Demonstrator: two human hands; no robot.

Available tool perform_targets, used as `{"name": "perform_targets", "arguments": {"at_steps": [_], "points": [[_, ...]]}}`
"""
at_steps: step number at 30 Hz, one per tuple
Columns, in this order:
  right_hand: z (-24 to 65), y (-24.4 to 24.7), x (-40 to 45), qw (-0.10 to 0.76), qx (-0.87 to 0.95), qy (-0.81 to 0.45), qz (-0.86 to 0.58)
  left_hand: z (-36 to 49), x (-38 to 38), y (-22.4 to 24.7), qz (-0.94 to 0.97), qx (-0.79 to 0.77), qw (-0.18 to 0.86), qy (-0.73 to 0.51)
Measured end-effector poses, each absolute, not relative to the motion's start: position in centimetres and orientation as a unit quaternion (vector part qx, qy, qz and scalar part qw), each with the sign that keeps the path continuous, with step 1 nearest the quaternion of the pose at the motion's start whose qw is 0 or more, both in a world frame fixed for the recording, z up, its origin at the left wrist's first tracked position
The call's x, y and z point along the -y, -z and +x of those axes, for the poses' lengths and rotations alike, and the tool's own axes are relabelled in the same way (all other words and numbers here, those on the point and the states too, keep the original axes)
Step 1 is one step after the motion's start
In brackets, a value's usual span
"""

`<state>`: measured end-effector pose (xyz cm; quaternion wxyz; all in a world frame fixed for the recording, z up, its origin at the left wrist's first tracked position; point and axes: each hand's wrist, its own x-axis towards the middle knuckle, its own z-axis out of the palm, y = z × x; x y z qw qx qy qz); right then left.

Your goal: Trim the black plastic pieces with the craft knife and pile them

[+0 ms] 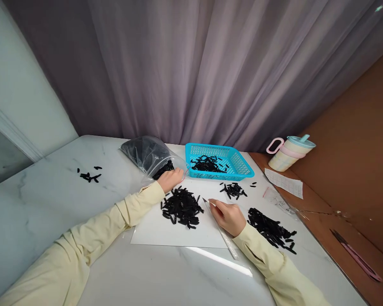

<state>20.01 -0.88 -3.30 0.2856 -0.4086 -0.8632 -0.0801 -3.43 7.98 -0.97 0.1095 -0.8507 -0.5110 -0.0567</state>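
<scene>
My left hand (pixel 171 180) is closed at the mouth of a clear zip bag (pixel 143 153) with black pieces in it. What its fingers hold, if anything, is hidden. Just below lies a heap of small, slim black pieces (pixel 182 207) on a white sheet (pixel 166 238). To the right of that heap, my right hand (pixel 228 216) pinches a thin pointed tool (pixel 205 200) with a dark tip aimed at the heap; its exact kind is unclear. A clear flat strip (pixel 231 246) lies partly under my right hand.
Behind the heap stands a blue plastic basket (pixel 242 170) with black pieces inside. Other piles lie at the right (pixel 270 229), below the basket (pixel 233 190) and far left (pixel 90 177). On the brown surface are a cup (pixel 287 157), paper (pixel 284 182) and a pink-handled tool (pixel 357 257).
</scene>
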Motion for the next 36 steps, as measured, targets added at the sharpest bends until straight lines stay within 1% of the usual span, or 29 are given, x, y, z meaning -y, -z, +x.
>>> {"name": "perform_targets", "arguments": {"at_steps": [5, 9, 13, 16, 19, 20, 21, 22, 23, 24, 28, 31, 36], "points": [[20.1, 3.4, 0.8, 0.289, 0.863, 0.071, -0.409, -2.3, -4.7, -0.4, -0.885, 0.447, 0.087, 0.094], [19.9, 3.6, 0.8, 0.296, 0.856, 0.071, -0.419, -0.7, -2.0, -0.1, -0.911, 0.394, 0.028, 0.115], [19.7, 3.7, 1.0, 0.302, 0.843, 0.079, -0.438, -0.6, -1.8, -0.5, -0.9, 0.406, -0.045, 0.151], [19.7, 3.7, 1.1, 0.291, 0.848, 0.074, -0.437, -1.7, -2.7, -2.1, -0.882, 0.421, -0.12, 0.174], [19.7, 3.6, 1.1, 0.289, 0.847, 0.066, -0.442, -3.3, -3.6, -4.4, -0.872, 0.412, -0.209, 0.163], [19.7, 3.5, 1.1, 0.291, 0.845, 0.064, -0.444, -3.8, -3.9, -5.1, -0.867, 0.405, -0.249, 0.15], [19.7, 3.5, 1.1, 0.293, 0.843, 0.061, -0.447, -4.3, -4.2, -5.6, -0.84, 0.404, -0.338, 0.133], [19.7, 3.6, 1.0, 0.295, 0.842, 0.058, -0.448, -4.7, -4.4, -6.0, -0.821, 0.408, -0.383, 0.115], [19.7, 3.6, 1.0, 0.296, 0.841, 0.054, -0.45, -5.1, -4.7, -6.2, -0.815, 0.421, -0.384, 0.103], [19.7, 3.6, 1.0, 0.296, 0.84, 0.051, -0.453, -5.4, -5.1, -6.1, -0.815, 0.444, -0.36, 0.097], [19.8, 3.8, 1.0, 0.288, 0.837, 0.044, -0.463, -5.8, -6.1, -4.1, -0.821, 0.511, -0.231, 0.109], [19.8, 3.9, 1.0, 0.28, 0.839, 0.044, -0.465, -5.4, -6.0, -1.9, -0.835, 0.519, -0.145, 0.11], [19.8, 3.8, 1.0, 0.27, 0.842, 0.041, -0.465, -4.7, -5.3, 0.3, -0.849, 0.514, -0.097, 0.077]]}}
